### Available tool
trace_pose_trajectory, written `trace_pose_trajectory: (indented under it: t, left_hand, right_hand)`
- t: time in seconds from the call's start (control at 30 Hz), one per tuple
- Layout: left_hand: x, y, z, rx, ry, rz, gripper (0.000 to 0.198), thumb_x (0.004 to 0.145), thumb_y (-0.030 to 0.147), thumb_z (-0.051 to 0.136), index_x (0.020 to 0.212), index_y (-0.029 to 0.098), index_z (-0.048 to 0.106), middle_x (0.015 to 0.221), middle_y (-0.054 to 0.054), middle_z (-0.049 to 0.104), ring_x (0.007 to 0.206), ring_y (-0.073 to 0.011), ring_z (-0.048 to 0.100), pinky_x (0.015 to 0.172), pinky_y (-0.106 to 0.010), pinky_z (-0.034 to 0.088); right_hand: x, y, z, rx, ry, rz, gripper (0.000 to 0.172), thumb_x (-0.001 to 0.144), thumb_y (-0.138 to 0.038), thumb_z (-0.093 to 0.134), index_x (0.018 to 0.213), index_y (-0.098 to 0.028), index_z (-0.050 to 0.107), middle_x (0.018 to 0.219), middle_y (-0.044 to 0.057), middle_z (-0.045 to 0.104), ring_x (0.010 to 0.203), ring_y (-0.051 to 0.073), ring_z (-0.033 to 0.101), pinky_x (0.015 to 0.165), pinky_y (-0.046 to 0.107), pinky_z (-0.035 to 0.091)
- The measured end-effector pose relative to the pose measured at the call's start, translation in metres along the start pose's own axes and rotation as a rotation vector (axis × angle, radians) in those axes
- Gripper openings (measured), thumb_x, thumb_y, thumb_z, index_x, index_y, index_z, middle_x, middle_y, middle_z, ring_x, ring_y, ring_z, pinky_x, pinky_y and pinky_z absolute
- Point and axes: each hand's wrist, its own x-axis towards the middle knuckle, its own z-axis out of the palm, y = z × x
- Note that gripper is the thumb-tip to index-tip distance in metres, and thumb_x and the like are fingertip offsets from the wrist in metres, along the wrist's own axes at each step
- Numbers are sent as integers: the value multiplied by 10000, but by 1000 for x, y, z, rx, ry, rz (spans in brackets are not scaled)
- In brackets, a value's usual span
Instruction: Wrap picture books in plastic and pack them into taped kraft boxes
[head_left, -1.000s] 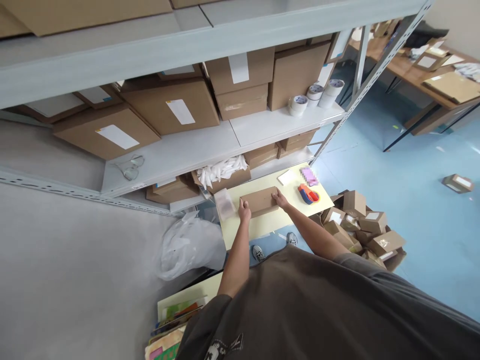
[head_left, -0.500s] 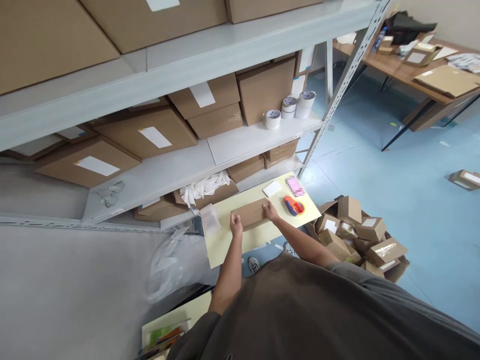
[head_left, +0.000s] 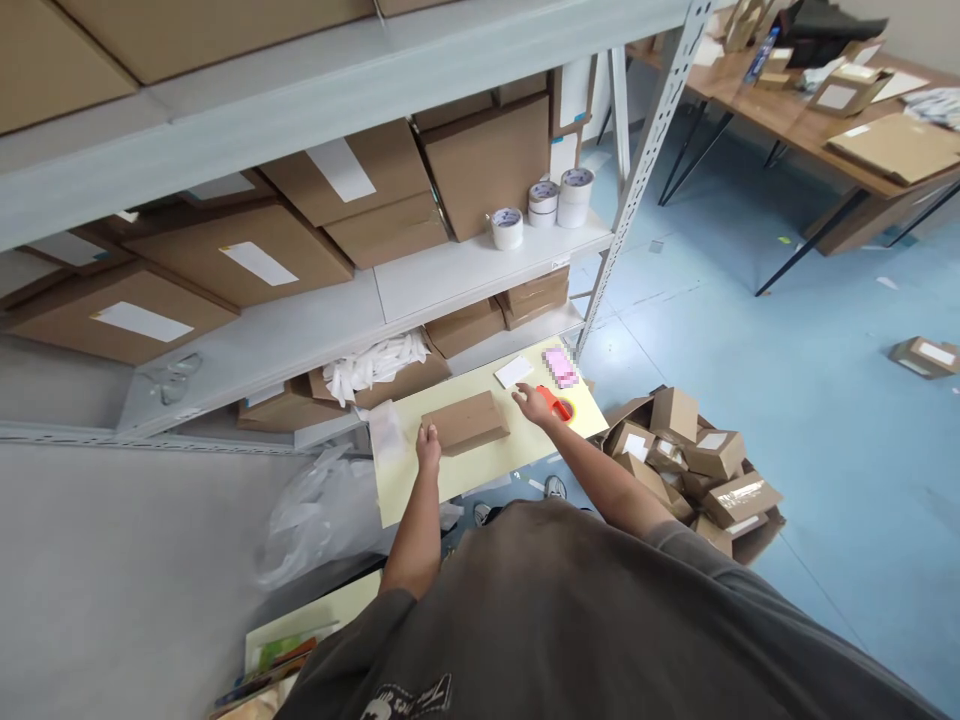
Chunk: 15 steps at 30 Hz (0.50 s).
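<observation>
A closed brown cardboard box [head_left: 469, 422] lies on a pale yellow tabletop [head_left: 405, 495]. My left hand [head_left: 428, 447] grips its left end, thumb up along the edge. Off the box's right end, my right hand [head_left: 532, 403] is held with fingers apart and nothing visible in it. Its fingertips are close to a stack of white labels [head_left: 514, 372]. Just right of that hand sits a red tape dispenser [head_left: 553, 402] with a yellow-rimmed roll, partly hidden by the hand. Behind it is a pink blurred item [head_left: 560, 367].
Shelving [head_left: 480, 285] with cartons and white tape rolls [head_left: 508, 229] stands along the table's far side. A large carton full of small boxes [head_left: 720, 455] is on the floor at right. Plastic bags [head_left: 322, 515] lie at left; a wooden desk [head_left: 780, 120] stands farther back.
My right hand has let go of the box's right end and opened beside the labels. My left hand keeps its hold. The whole view has shifted, moving the scene leftward.
</observation>
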Motion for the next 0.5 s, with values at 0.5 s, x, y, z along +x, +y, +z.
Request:
trace_pose_trajectory:
  t: [0.5]
  left_hand:
    - [0, 4, -8, -14, -11, -94, 710, 1013, 594, 561, 1610, 230, 441, 1574, -121, 593, 1504, -265, 512, 1246, -398, 410]
  right_hand:
    - [-18, 102, -13, -220, -8, 252, 483, 806, -335, 787, 1238, -143, 690, 1299, 259, 712, 1335, 423, 600, 1148, 509, 400]
